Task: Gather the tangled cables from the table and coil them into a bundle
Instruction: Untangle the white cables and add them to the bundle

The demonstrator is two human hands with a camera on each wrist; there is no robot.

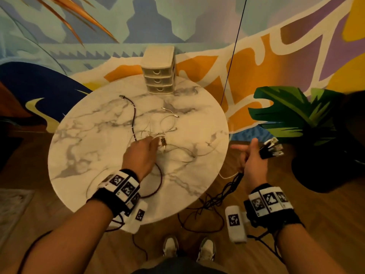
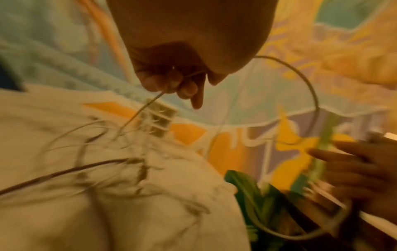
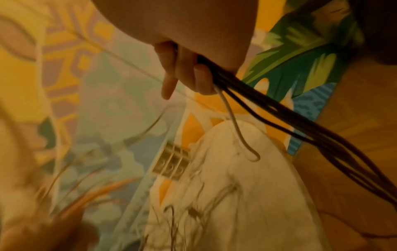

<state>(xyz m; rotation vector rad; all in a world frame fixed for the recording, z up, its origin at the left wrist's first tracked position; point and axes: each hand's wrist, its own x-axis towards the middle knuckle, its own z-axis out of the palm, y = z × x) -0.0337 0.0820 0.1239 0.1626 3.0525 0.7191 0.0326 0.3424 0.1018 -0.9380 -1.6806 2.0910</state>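
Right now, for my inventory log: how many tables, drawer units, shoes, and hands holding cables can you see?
Marble table: 1
Drawer unit: 1
Shoes: 2
Hands gripping cables: 2 (left hand, right hand)
Total: 6

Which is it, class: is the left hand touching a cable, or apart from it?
Touching. The left wrist view shows the left hand with fingers curled round a thin pale cable running down to the table.

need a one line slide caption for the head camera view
Left hand pinches a white cable from the tangle on the marble table; right hand holds gathered black cables beside it.
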